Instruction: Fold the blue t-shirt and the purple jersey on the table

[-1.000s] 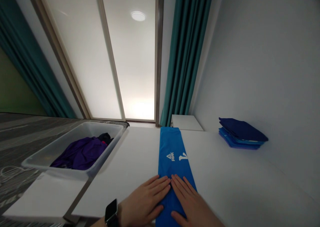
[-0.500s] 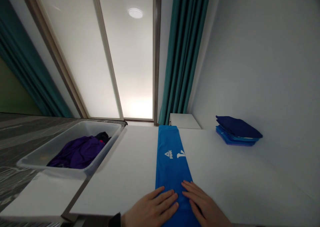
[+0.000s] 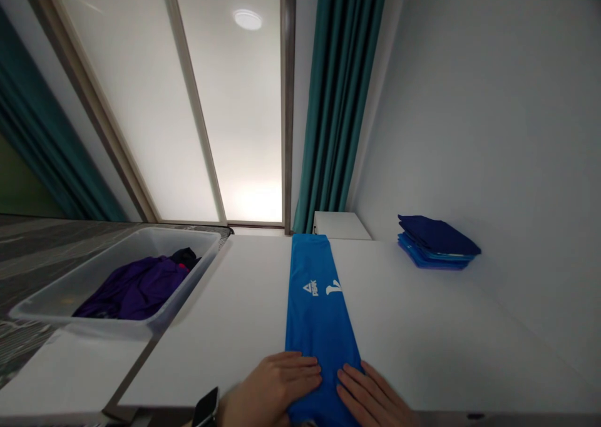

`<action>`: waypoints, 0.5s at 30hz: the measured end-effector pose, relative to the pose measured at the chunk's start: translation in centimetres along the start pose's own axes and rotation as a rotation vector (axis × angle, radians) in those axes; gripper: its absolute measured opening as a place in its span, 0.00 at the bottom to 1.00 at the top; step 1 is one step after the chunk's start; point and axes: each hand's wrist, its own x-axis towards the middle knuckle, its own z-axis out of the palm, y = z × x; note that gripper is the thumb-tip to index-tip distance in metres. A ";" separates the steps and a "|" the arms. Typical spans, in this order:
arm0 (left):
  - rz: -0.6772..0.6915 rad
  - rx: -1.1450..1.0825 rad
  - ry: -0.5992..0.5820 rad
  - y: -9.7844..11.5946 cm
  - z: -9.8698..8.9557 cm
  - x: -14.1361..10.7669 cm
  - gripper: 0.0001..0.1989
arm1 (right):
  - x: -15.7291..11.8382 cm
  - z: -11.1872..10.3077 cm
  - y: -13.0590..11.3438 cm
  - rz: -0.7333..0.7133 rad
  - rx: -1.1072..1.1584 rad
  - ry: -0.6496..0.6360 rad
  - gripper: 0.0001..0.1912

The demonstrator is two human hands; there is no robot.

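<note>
A blue garment [image 3: 313, 320] with white prints lies folded into a long narrow strip, running away from me across the white table. My left hand [image 3: 282, 380] rests on its near left part, fingers lying flat and close together, pointing right. From the other side, my right hand [image 3: 369, 392] lies on the near right part with its fingers stretched out. A gap of blue fabric shows between the two sets of fingertips. The garment's nearest end is partly hidden by the hands and the frame's bottom edge.
A stack of folded blue and navy clothes [image 3: 436, 242] stands at the right by the wall. On the left, a translucent plastic bin [image 3: 154, 236] holds a crumpled purple garment [image 3: 136, 289] and dark cloth. A small white cabinet [image 3: 340, 225] stands beyond the table [image 3: 235, 314].
Both hands have slid slightly toward me along the garment, and the left fingers have drawn closer together. The whole view has shifted a little; a watch now shows on my left wrist.
</note>
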 end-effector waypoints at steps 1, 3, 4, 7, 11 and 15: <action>-0.048 -0.075 0.029 -0.1 -0.1 0.2 0.20 | -0.1 0.0 0.1 0.011 0.021 -0.005 0.24; -0.139 -0.209 0.098 -0.2 -0.2 0.7 0.16 | -0.1 0.2 0.4 0.053 0.098 -0.015 0.20; -0.176 -0.269 0.131 -0.3 -0.3 1.0 0.15 | -0.2 0.3 0.6 0.078 0.151 -0.013 0.19; -0.286 -0.429 0.167 -0.6 -0.3 1.6 0.15 | 0.1 0.6 1.0 0.167 0.339 0.018 0.15; -0.437 -0.551 0.196 -1.4 -0.2 2.2 0.18 | 1.4 -0.1 1.2 0.445 0.511 0.055 0.10; -0.464 -0.700 0.276 -3.0 -0.1 2.9 0.19 | 3.7 -1.4 1.8 0.751 0.610 0.024 0.10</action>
